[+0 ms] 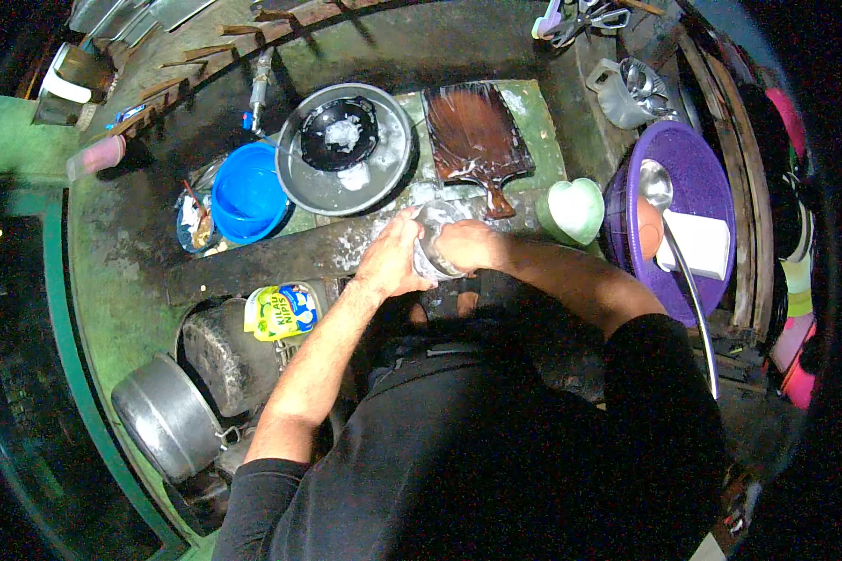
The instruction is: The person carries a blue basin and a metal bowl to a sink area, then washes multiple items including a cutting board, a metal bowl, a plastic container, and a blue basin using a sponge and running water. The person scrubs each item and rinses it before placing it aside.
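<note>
My left hand grips the side of a soapy, clear or greyish round container, held over the sink's front ledge. Against the container's opening is my right hand, its fingers partly hidden inside; whether they hold anything cannot be seen. Beyond my hands, a grey metal basin holds water, suds and a black round dish with foam on it. To its right lies a wet, soapy wooden cutting board, its handle pointing towards me. A blue plastic basin stands left of the metal one, under a tap.
At right, a purple basket holds a ladle, a white dish and an orange item. A green heart-shaped bowl sits beside it. Left of me are a detergent pouch, an aluminium pot and a small tub with scraps.
</note>
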The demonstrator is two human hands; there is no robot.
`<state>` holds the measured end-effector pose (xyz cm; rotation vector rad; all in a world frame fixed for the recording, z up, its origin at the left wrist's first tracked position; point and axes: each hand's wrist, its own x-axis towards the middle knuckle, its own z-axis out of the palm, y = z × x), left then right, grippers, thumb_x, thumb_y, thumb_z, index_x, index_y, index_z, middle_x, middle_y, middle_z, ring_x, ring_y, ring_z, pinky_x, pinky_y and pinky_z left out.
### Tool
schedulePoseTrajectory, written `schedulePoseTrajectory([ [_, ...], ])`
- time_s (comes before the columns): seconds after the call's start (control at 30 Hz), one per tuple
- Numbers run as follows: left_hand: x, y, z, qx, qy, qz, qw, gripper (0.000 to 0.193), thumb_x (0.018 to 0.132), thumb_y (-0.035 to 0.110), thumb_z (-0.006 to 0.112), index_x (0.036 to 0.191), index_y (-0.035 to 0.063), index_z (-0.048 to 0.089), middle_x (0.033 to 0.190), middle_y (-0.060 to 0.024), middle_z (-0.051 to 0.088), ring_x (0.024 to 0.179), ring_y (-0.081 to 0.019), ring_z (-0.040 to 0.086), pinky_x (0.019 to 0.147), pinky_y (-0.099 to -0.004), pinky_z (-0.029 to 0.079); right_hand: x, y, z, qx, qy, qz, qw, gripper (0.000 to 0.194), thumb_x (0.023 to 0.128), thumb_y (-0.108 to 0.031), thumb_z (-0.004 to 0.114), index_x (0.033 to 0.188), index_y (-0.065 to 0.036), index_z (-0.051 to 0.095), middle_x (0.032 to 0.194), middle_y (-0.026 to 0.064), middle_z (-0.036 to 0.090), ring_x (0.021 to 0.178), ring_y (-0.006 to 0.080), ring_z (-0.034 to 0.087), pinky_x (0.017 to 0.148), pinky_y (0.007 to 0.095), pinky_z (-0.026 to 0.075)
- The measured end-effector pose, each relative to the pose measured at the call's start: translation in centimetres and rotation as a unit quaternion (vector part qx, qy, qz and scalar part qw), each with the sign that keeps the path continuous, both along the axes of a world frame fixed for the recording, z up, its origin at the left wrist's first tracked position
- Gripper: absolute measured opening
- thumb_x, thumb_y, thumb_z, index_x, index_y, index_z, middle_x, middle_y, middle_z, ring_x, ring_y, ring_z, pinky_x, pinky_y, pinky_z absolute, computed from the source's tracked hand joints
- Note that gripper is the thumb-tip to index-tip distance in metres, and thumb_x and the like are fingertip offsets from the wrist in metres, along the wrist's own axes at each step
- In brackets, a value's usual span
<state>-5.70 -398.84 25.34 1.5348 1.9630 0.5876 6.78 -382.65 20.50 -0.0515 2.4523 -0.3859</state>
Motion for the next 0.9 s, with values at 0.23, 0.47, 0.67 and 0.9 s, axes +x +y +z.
schedulePoseTrajectory([
  [0.23,0.6,1.0,0.0,-0.004,0.015,0.021,1.000,0.089,0.051,0.029,0.097,0.120,0.0040,0.047,0.150,-0.0309,0.037,0.140,-0.0464,0.038,0.115,-0.0468,0.036,0.8,0.7,0.1,0.147,0.330,-0.031,0.932,0.028,0.087,-0.025,0.061,0.111,-0.012,0.068,0.099,0.0130,0.069,0.097,0.0279,0.069,0.076,0.0433,0.056],
  [0.47,1.0,1.4,1.9,0.025,0.097,-0.014,0.995,0.078,0.055,0.039,0.094,0.114,0.0053,0.057,0.152,-0.0270,0.036,0.139,-0.0444,0.039,0.115,-0.0505,0.035,1.7,-0.3,-1.3,-0.431,0.020,-0.338,0.837,0.031,0.090,-0.035,0.064,0.100,-0.007,0.075,0.096,0.0075,0.074,0.087,0.0185,0.069,0.080,0.0341,0.053],
  [0.67,-0.2,2.7,4.5,-0.085,0.306,-0.120,0.941,0.055,0.073,0.058,0.077,0.095,0.0088,0.074,0.104,-0.0083,0.074,0.129,-0.0362,0.053,0.110,-0.0512,0.040,3.9,1.8,1.1,-0.382,0.247,-0.482,0.749,0.021,0.092,-0.019,0.066,0.107,-0.004,0.070,0.091,0.0056,0.067,0.086,0.0131,0.061,0.077,0.0306,0.050],
  [0.9,-2.3,5.2,3.2,-0.152,-0.101,0.023,0.983,0.020,0.082,0.012,0.068,0.098,0.0022,0.073,0.085,-0.0121,0.074,0.078,-0.0200,0.069,0.075,-0.0368,0.055,0.0,-1.8,3.9,-0.192,0.464,-0.491,0.712,0.032,0.089,-0.016,0.063,0.120,-0.007,0.069,0.114,0.0189,0.063,0.106,0.0350,0.060,0.098,0.0443,0.047],
])
